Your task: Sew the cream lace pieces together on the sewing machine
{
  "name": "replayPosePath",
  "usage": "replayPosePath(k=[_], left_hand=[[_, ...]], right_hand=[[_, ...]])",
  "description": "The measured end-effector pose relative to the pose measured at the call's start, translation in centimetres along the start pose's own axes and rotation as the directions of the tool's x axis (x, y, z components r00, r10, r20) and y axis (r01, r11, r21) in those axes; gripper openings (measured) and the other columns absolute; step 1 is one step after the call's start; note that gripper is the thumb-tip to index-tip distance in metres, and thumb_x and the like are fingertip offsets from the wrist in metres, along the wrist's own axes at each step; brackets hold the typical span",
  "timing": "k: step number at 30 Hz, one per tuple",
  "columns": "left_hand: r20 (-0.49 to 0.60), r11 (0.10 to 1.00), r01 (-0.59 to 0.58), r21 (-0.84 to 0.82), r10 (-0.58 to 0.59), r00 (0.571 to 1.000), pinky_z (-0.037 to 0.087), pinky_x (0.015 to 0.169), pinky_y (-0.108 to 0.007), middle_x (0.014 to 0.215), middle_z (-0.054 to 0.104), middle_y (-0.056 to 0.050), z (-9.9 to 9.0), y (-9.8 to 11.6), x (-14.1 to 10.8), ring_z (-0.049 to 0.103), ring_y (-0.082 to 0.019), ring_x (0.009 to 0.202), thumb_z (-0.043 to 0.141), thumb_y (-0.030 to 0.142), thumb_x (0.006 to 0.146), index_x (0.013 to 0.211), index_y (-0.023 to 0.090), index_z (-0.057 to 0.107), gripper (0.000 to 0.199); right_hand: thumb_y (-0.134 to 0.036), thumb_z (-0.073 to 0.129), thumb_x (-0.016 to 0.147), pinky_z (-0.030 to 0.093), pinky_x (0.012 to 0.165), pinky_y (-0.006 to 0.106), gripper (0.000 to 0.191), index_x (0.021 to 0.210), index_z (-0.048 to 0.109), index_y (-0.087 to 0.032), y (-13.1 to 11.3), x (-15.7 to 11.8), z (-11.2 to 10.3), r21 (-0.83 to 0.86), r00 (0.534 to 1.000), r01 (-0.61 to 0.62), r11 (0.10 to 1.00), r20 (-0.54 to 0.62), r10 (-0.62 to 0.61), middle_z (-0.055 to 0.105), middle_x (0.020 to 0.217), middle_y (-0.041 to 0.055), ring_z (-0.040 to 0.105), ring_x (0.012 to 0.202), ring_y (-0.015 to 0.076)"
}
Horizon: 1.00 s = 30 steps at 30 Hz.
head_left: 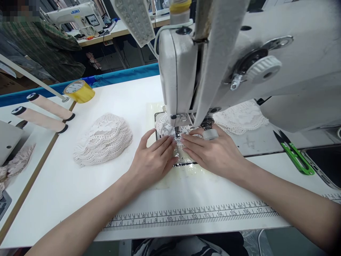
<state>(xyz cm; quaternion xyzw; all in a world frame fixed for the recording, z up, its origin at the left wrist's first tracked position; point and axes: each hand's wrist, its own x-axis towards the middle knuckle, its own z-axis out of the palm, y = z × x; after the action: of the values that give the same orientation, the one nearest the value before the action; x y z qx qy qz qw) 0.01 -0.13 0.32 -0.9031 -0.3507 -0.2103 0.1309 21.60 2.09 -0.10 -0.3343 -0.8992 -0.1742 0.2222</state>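
Lying beneath the head of the near sewing machine (176,71), a piece of white lace (163,125) spans the needle area and is partly hidden by the fingers. The left hand (151,158) is palm down at its left side, outer finger spread away from the others, fingertips on the lace. From the right, the right hand (220,153) also lies palm down, fingers extended and close together, tips beside the needle area; whether either hand pinches the lace, I cannot tell.

Left of the hands, a lace pile (103,140) rests on the white table (66,192); more lace (241,118) lies right of the needle, partly behind the machine. Green snips (297,156) and a dark phone (325,163) sit at the right, and a printed ruler (195,215) runs along the near edge. Farther left are two thread cones (50,106) and a yellow tape roll (81,92). Beyond the blue cloth (128,73), at far left, a person in a plaid shirt (48,49) is near another sewing machine (76,17).
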Motion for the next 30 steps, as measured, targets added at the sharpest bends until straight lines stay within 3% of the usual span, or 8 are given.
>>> replayPosePath(k=[16,24,28,30], left_hand=[[0.031,0.999,0.041,-0.027,-0.04,0.999,0.031,0.113,-0.052,0.115,0.072,-0.012,0.2,-0.2,0.4,0.067,-0.024,0.11,0.052,0.028,0.095,0.115,0.012,0.067,0.029],[0.035,0.998,0.058,-0.026,-0.057,0.998,0.035,0.112,-0.05,0.122,0.069,-0.009,0.2,-0.8,0.2,0.062,-0.023,0.118,0.053,0.028,0.095,0.12,0.014,0.063,0.03],[0.068,0.993,0.116,0.034,-0.118,0.991,0.035,0.112,-0.049,0.131,0.063,-0.01,0.1,-1.5,0.3,0.057,-0.025,0.125,0.051,0.027,0.097,0.126,0.016,0.059,0.032],[0.071,0.991,0.109,0.082,-0.115,0.991,0.036,0.109,-0.05,0.122,0.068,-0.011,-0.4,-1.5,0.2,0.063,-0.026,0.115,0.051,0.033,0.097,0.123,0.015,0.061,0.033]], right_hand=[[-0.025,0.05,0.099,0.033,0.107,0.041,0.027,0.105,0.074,-0.017,0.2,0.3,-0.1,-0.041,0.996,-0.021,0.999,0.082,0.024,0.077,0.09,0.0031,0.064,0.093,0.0202],[-0.023,0.049,0.098,0.034,0.104,0.04,0.027,0.1,0.075,-0.015,0.2,0.5,-0.3,-0.037,0.998,0.001,0.999,0.057,0.001,0.076,0.081,0.005,0.064,0.087,0.0206],[-0.019,0.049,0.096,0.038,0.101,0.042,0.026,0.098,0.074,-0.016,0.4,0.4,-0.1,-0.052,0.999,0.021,0.998,0.037,-0.019,0.076,0.087,0.0043,0.064,0.085,0.0201],[-0.012,0.05,0.093,0.04,0.099,0.042,0.025,0.098,0.074,-0.016,0.5,0.4,-0.2,-0.066,0.999,0.033,0.997,0.027,-0.032,0.076,0.091,0.0041,0.064,0.086,0.0199]])
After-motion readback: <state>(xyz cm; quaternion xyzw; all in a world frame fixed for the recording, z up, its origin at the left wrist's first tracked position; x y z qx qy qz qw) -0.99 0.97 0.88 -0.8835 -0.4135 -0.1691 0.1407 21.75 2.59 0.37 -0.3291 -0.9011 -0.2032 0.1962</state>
